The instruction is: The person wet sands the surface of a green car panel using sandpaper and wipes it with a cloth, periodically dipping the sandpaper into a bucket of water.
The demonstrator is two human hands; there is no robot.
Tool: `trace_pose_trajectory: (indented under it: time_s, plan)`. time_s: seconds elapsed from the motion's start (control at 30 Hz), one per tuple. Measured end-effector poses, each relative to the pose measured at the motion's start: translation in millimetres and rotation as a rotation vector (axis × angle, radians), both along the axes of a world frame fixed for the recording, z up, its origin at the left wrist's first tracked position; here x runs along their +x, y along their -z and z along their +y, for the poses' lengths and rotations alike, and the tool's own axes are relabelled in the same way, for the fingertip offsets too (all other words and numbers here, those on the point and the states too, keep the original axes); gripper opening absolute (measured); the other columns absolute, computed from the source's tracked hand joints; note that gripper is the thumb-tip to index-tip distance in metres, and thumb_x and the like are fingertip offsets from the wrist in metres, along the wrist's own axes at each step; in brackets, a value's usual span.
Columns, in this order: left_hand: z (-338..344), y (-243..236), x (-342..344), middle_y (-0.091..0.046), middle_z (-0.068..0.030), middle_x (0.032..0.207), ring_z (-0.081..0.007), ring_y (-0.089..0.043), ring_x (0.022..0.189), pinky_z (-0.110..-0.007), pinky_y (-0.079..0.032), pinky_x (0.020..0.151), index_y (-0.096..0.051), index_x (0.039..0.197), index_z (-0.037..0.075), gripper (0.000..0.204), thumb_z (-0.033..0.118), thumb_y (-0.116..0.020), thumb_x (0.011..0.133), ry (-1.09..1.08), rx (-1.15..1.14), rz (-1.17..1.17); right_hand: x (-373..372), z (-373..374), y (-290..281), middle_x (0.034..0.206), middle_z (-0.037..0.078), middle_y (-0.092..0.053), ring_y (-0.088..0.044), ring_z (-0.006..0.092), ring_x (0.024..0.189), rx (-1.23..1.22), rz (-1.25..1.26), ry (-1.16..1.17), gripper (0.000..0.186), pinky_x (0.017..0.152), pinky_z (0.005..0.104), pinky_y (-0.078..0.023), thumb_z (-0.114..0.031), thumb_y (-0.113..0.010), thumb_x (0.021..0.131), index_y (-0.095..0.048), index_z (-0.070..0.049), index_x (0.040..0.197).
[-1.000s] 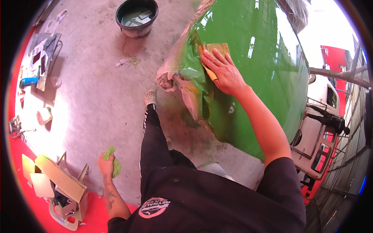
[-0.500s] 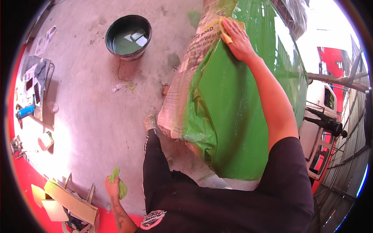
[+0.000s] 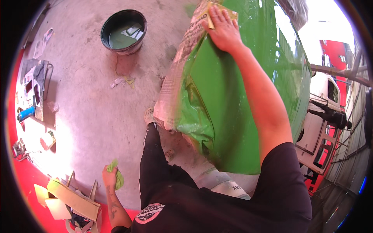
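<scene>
My right hand (image 3: 225, 33) lies with its fingers outstretched over a thin yellow sheet (image 3: 211, 22), holding it against the far left edge of a glossy green panel (image 3: 227, 105). Whether this sheet is paper or cloth I cannot tell. Printed paper and clear plastic masking (image 3: 169, 99) wraps the panel's left side, and loose green film (image 3: 194, 124) bunches at its near corner. Down at the lower left, my left hand (image 3: 110, 176) is closed round a crumpled light green cloth (image 3: 119, 181), away from the panel.
A black bucket (image 3: 107, 42) of cloudy water stands on the concrete floor at far left. Below it lie scraps (image 3: 120, 81). A small table (image 3: 39, 85) and an open cardboard box (image 3: 74, 200) are at left. A pale container (image 3: 229, 186) sits under the panel; a person (image 3: 334, 118) stands beyond, right.
My right hand and the yellow sheet have slid a little farther along the panel's left edge. The whole view has shifted slightly. The left hand still grips the green cloth.
</scene>
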State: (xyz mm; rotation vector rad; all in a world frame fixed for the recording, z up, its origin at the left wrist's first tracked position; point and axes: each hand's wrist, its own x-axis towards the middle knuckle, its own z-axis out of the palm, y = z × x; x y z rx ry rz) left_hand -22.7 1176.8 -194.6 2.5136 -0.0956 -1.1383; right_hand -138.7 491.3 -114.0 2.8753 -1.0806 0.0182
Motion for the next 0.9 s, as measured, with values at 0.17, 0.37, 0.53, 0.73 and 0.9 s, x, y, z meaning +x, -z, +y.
trace_pose_trajectory:
  time_s: [0.17, 0.37, 0.53, 0.73, 0.9]
  plan:
    - [-25, -14, -11, -0.069, -0.0127, 0.08, -0.0209, -0.066, 0.073, -0.035, -0.051, 0.07, -0.066, 0.098, -0.002, 0.025, 0.016, -0.07, 0.081, -0.016, -0.128, 0.036, -57, 136, -26, 0.16, 0.002, -0.022, -0.019, 0.0285, 0.148, 0.006, 0.023, -0.228, 0.072, 0.119, 0.0523, -0.016, -0.061, -0.029, 0.098, -0.022, -0.017, 0.155]
    - [24, -15, -47, -0.07, -0.0124, 0.081, -0.0205, -0.066, 0.074, -0.034, -0.051, 0.07, -0.066, 0.099, -0.002, 0.026, 0.018, -0.071, 0.082, 0.027, -0.142, -0.018, -168, 229, -33, 0.161, 0.002, -0.021, -0.018, 0.0299, 0.148, 0.077, 0.061, -0.229, 0.07, 0.118, 0.0544, -0.015, -0.058, -0.033, 0.098, -0.023, -0.016, 0.154]
    - [102, 0, -92, -0.071, -0.015, 0.085, -0.0243, -0.068, 0.078, -0.036, -0.051, 0.073, -0.067, 0.099, -0.002, 0.031, 0.022, -0.071, 0.08, 0.028, -0.019, 0.004, -246, 311, -43, 0.161, 0.0, -0.021, -0.017, 0.0265, 0.148, 0.12, 0.254, -0.143, 0.066, 0.118, 0.055, -0.013, -0.05, -0.038, 0.098, -0.023, -0.017, 0.154]
    - [173, 6, -143, -0.071, -0.0174, 0.087, -0.0277, -0.068, 0.08, -0.038, -0.051, 0.075, -0.068, 0.1, -0.001, 0.033, 0.023, -0.072, 0.078, 0.006, 0.066, 0.015, -343, 389, -59, 0.161, -0.005, -0.019, -0.017, 0.0207, 0.148, 0.07, 0.589, -0.383, 0.064, 0.118, 0.0576, -0.01, -0.029, -0.043, 0.094, -0.025, -0.019, 0.154]
    - [155, -11, -170, -0.071, -0.0151, 0.084, -0.0243, -0.067, 0.078, -0.037, -0.051, 0.073, -0.067, 0.099, -0.002, 0.032, 0.021, -0.073, 0.079, -0.074, 0.071, 0.053, -308, 379, -49, 0.161, -0.005, -0.018, -0.019, 0.0207, 0.148, 0.123, 0.572, -0.346, 0.065, 0.118, 0.0574, -0.011, -0.021, -0.043, 0.092, -0.025, -0.018, 0.154]
